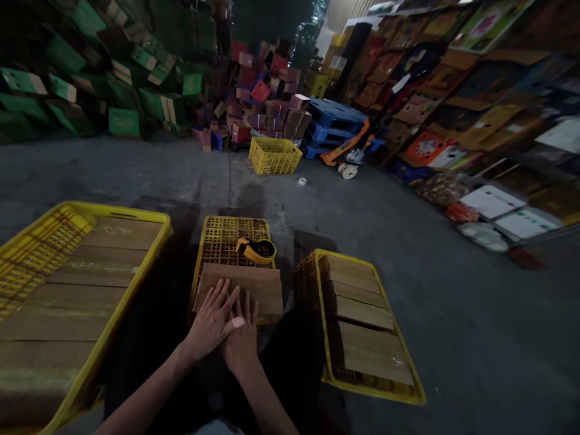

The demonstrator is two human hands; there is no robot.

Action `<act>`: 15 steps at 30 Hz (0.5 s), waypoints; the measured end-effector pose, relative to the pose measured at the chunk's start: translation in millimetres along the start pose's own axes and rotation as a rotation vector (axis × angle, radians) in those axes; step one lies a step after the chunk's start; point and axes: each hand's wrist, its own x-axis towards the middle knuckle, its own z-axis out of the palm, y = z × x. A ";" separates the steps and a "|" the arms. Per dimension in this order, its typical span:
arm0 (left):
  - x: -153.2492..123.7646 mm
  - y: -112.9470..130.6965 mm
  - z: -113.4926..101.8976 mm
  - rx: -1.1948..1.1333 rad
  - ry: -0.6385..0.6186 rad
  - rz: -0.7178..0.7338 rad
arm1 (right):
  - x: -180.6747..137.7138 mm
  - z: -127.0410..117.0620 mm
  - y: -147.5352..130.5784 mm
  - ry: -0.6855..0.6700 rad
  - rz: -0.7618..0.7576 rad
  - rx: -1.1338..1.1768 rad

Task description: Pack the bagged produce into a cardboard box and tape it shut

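Note:
A brown cardboard box (pixel 265 290) lies on an upturned yellow plastic crate (pixel 217 232) between my knees. My left hand (pixel 212 317) rests flat on the box with its fingers stretched out. Beside it, partly under the left thumb, my right hand (pixel 242 338) also presses on the cardboard, fingers extended. Neither hand grips anything. Just behind the box, a yellow and black tape dispenser (pixel 257 249) sits on the crate's grid surface.
A large yellow crate (pixel 165 232) at left and another crate (pixel 376 396) at right hold flat brown boxes. Ahead stand a yellow crate (pixel 275 158), blue pallets (pixel 338 115) and an orange pallet jack (pixel 347 151). A white tape roll (pixel 302 181) lies on the floor. Cartons are heaped behind.

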 end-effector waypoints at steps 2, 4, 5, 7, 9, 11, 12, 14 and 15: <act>-0.5 3.4 -0.6 -0.032 -0.023 0.024 | -0.1 -0.8 0.8 -0.008 -0.028 0.018; -4.0 -0.5 0.0 -0.024 -0.024 0.021 | -0.6 -5.3 12.5 -0.002 0.022 0.023; -7.0 -4.6 0.8 -0.009 -0.017 0.012 | -1.4 -8.4 21.6 0.009 0.074 0.018; -14.6 -15.4 2.7 0.028 0.010 -0.031 | -5.0 -14.8 43.2 0.043 0.195 0.000; -22.5 -26.3 4.1 0.059 0.051 -0.108 | -10.2 -19.3 65.5 0.071 0.285 0.000; -27.6 -34.4 4.6 0.068 0.096 -0.192 | -14.5 -21.0 84.5 0.082 0.335 0.052; -28.4 -36.8 4.5 0.059 0.113 -0.221 | -15.3 -21.0 92.0 0.084 0.343 0.096; -26.1 -38.0 4.1 0.028 0.142 -0.245 | -12.6 -19.9 102.3 0.098 0.334 0.189; -23.3 -37.1 4.1 0.015 0.155 -0.240 | -8.9 -19.4 105.4 0.113 0.325 0.223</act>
